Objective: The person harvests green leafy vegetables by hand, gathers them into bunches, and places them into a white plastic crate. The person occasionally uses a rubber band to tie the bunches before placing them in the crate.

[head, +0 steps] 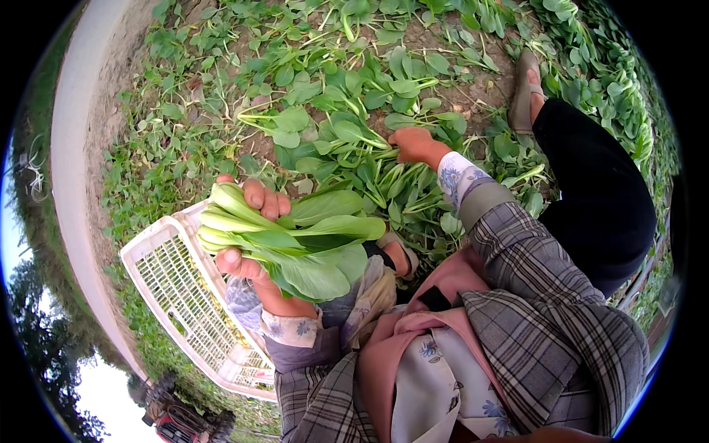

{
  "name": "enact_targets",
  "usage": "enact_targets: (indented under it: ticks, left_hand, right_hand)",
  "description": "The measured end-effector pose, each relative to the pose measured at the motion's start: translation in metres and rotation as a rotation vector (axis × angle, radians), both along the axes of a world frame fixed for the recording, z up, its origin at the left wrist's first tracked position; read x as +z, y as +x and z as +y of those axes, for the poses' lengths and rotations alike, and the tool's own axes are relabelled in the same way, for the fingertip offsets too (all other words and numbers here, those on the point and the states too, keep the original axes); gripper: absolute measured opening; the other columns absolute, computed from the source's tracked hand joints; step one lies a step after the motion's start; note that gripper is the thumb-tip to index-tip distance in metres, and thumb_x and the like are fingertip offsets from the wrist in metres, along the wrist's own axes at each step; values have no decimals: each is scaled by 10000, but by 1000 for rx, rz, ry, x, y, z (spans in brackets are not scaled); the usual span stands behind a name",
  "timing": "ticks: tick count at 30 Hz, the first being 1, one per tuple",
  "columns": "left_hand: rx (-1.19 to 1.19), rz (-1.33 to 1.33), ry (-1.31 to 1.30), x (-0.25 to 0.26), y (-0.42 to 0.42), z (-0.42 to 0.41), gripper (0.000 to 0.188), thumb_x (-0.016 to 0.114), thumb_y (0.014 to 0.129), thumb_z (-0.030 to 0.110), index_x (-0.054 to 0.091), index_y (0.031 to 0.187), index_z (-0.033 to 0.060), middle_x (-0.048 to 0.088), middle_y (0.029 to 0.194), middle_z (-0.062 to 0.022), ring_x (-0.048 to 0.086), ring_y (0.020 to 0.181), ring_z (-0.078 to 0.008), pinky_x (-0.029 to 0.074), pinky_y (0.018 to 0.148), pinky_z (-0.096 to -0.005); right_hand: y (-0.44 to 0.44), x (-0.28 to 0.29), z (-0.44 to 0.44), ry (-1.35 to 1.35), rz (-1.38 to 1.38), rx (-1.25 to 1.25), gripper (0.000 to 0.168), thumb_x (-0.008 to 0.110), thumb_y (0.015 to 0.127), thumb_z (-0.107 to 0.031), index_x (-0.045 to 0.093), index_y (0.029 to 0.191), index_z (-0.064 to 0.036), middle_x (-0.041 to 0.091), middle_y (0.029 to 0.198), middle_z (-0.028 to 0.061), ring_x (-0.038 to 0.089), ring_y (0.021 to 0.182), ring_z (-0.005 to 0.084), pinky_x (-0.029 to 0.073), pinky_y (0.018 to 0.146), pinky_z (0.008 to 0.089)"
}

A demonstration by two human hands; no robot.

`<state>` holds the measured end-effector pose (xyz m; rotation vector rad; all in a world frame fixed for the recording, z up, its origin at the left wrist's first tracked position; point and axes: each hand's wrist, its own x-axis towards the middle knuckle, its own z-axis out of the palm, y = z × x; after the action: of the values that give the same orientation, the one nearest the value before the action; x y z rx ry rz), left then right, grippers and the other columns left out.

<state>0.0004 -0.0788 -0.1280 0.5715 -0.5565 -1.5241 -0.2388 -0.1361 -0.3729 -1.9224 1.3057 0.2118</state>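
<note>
A bunch of leafy greens with pale thick stalks, like bok choy (310,232), is gripped in my left hand (255,221), its stalk ends to the left and its leaves to the right. My left hand is raised above the near edge of a white plastic crate. Farther out, my right hand (416,147) reaches down to cut greens (354,133) lying on the soil, its fingers closed around stalks there; the fingertips are partly hidden. More loose greens (399,183) lie just below the right hand.
The white slatted crate (166,277) stands tilted in view at the left. My shoe (522,94) rests on soil at the upper right, beside a dense row of greens (615,83). A pale path (75,166) curves along the left, with a bicycle (34,169) beyond and a red vehicle (180,423) at the lower left.
</note>
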Motion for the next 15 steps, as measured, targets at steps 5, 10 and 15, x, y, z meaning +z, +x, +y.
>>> enact_targets:
  ticks: [5,10,15]
  left_hand:
    - [25,-29,15,-7,-5,-3,747,658,622,305,343,1256,66,430,935,-61,419,748,-154,374,732,-310]
    - [49,-100,89,-6,-9,-1,730,628,595,321,380,1230,58,464,922,-107,502,796,-239,436,741,-362]
    - [-99,-135,214,-25,-4,0,656,622,611,343,440,1163,40,496,933,-104,499,760,-206,444,696,-327]
  right_hand:
    - [-8,14,-3,-60,-97,-157,285,648,642,-162,666,926,-150,634,858,106,598,857,307,475,723,419]
    - [-20,46,-29,-167,-308,-288,272,607,665,-116,672,929,-114,647,913,114,595,886,308,474,782,402]
    - [-29,120,-44,-161,-743,-438,211,627,708,-136,660,902,-59,645,783,113,593,685,275,476,673,342]
